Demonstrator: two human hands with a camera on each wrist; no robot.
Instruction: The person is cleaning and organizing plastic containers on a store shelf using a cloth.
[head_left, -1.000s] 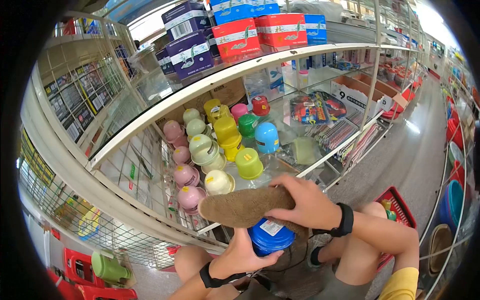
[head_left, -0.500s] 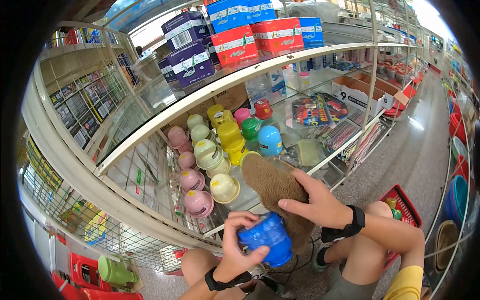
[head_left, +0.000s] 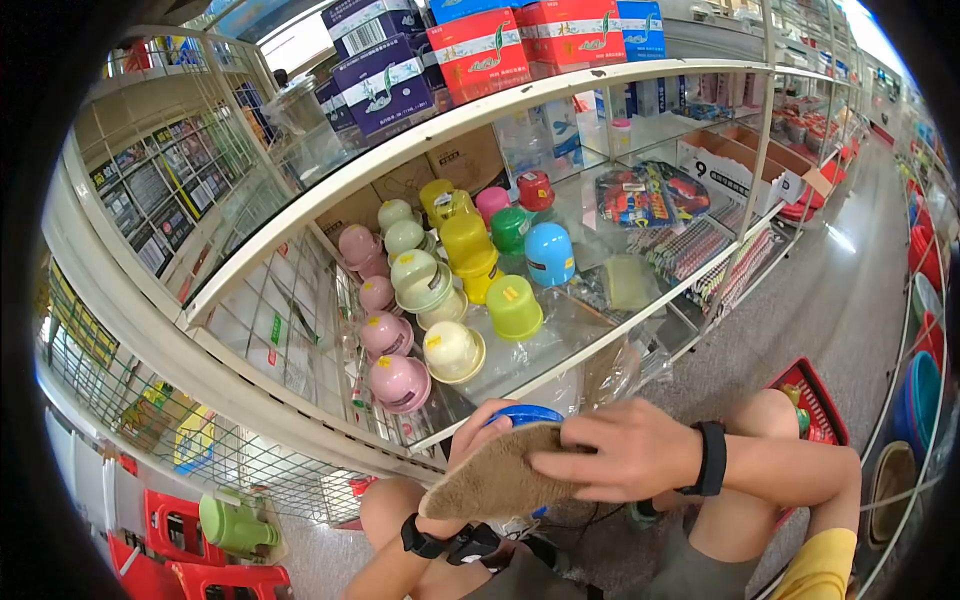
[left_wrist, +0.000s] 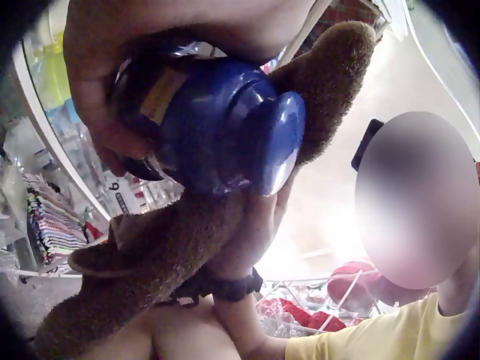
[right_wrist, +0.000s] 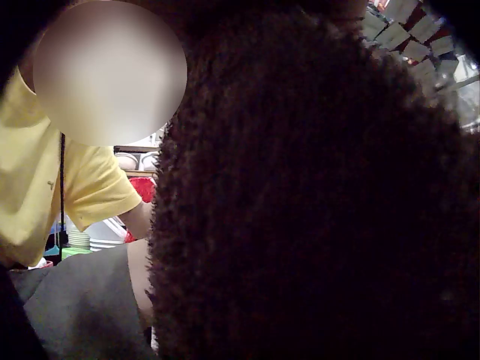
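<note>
My left hand grips a glossy blue plastic pot low in front of the shelf. In the left wrist view that pot shows a flared end and a small label, with fingers curled round its body. A thick brown towel is held by my right hand and hides most of the pot in the head view. The towel lies right against the pot's side in the left wrist view. Dark towel pile fills most of the right wrist view.
Upturned pots stand on the glass shelf, among them a pink pot, a cream pot and a lime pot. The white shelf edge runs just beyond my hands. A red basket sits at the right, stools at lower left.
The blue pot has turned in my left hand and now sits behind the towel. The right hand has swung the towel down and left across it. The shelved pots stay put.
</note>
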